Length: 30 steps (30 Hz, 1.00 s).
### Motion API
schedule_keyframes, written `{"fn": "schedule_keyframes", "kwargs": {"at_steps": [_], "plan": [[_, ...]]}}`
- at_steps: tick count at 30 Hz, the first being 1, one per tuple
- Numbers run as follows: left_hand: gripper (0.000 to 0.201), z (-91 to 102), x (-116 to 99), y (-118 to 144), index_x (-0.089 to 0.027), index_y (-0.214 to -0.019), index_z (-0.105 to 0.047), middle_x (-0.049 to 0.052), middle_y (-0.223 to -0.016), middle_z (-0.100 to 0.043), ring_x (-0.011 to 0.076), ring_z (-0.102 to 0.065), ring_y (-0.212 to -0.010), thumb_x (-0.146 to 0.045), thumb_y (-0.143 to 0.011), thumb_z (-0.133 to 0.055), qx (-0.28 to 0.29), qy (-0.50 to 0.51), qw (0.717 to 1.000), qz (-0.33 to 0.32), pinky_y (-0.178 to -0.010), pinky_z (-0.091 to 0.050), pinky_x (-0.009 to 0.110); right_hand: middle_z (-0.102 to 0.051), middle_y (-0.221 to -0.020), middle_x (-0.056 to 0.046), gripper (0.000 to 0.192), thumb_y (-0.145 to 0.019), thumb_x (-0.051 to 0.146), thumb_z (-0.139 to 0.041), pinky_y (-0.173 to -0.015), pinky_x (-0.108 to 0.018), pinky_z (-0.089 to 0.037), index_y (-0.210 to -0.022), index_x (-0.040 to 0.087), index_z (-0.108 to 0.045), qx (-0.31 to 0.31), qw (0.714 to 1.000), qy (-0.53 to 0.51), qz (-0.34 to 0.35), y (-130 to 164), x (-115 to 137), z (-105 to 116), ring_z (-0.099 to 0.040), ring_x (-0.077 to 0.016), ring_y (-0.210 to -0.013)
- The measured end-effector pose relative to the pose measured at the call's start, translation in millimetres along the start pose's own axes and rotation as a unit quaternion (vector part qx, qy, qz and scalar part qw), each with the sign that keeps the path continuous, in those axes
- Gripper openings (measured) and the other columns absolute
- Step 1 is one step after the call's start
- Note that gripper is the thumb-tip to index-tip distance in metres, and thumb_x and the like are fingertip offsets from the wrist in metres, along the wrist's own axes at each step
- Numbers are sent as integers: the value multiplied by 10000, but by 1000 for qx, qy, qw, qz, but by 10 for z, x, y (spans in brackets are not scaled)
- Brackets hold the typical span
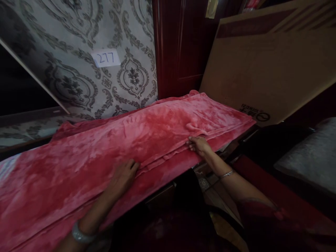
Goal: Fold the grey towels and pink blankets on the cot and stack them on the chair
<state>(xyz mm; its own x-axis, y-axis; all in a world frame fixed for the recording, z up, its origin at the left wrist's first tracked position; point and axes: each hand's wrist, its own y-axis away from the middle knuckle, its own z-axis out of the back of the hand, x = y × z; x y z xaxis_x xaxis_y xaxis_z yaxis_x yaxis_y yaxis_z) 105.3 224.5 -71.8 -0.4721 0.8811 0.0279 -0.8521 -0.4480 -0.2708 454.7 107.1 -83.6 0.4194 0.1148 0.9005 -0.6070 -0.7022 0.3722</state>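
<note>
A long, plush blanket [110, 147] in mottled pink and red lies folded lengthwise across the surface before me. Its folded edge runs along the near side, over another layer of the same fabric. At that edge, left of centre, my left hand [125, 175] is closed on the cloth with its fingers curled; some fingertips are hidden. Further right, my right hand [200, 145] pinches the same edge between thumb and fingers. Just beyond the right hand, the cloth bunches into a small wrinkle.
Patterned wallpaper with a paper marked 277 [106, 57] rises behind the blanket. A dark red door [181, 45] stands beside it. At the right leans a large cardboard box [262, 63], with a greyish-white bundle [312, 154] nearer me. A dark screen-like panel [23, 80] is at the left.
</note>
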Motion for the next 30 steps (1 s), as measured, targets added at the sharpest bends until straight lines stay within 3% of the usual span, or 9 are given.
{"fn": "schedule_keyframes", "kwargs": {"at_steps": [3, 13, 20, 23, 25, 27, 30], "plan": [[292, -61, -18, 50, -208, -960, -700, 75, -834, -628, 207, -589, -750, -165, -950, -412, 6, 12, 1000, 6, -683, -446, 318, -661, -540, -29, 227, -918, 96, -582, -321, -152, -427, -703, 167, -564, 0, 1000, 11, -14, -5, 6, 21, -504, -86, -336], [318, -64, -6, 133, -205, -1041, -698, 98, -918, -685, 212, -646, -835, -201, -978, -386, -92, 64, 994, -10, -768, -535, 344, -635, -490, -17, 205, -884, 186, -675, -306, -157, -414, -703, 173, -581, 26, 998, 61, -5, -32, -28, 171, -511, -100, -332], [306, -64, -78, 135, -179, -1081, -693, 121, -957, -689, 240, -644, -844, -234, -988, -407, -56, 45, 997, -36, -741, -531, 366, -619, -494, -18, 265, -853, 337, -729, -314, -186, -372, -681, 181, -602, 28, 990, 132, 30, 15, -31, 324, -462, -96, -335], [298, -48, -82, 171, -168, -1174, -659, 139, -1068, -686, 251, -651, -932, -302, -982, -476, -69, 71, 994, -46, -803, -542, 380, -594, -512, -7, 299, -850, 371, -711, -399, -213, -411, -641, 193, -594, -11, 972, 200, 119, 125, -56, 391, -490, -112, -409], [298, -67, -76, 182, -168, -1189, -653, 145, -1098, -684, 257, -651, -958, -288, -976, -483, -64, 71, 995, -41, -834, -541, 393, -660, -648, -35, 204, -853, 341, -677, -570, -272, -511, -712, 196, -648, -34, 913, 312, 263, 231, -91, 376, -592, -163, -580], [308, -104, -71, 178, -168, -1185, -660, 143, -1096, -685, 258, -650, -947, -190, -957, -454, -44, 47, 998, -17, -834, -534, 399, -732, -937, -95, 147, -850, 291, -653, -806, -373, -543, -935, 195, -725, -14, 799, 449, 400, 331, -133, 299, -656, -242, -874], [399, -142, -54, 171, -176, -1168, -671, 124, -1053, -685, 253, -637, -922, -53, -893, -410, -15, 4, 1000, 25, -812, -520, 389, -604, -1397, -150, 483, -845, 212, -647, -1039, -502, -445, -1328, 204, -650, 55, 641, 594, 484, 381, -202, 131, -521, -334, -1283]]}}
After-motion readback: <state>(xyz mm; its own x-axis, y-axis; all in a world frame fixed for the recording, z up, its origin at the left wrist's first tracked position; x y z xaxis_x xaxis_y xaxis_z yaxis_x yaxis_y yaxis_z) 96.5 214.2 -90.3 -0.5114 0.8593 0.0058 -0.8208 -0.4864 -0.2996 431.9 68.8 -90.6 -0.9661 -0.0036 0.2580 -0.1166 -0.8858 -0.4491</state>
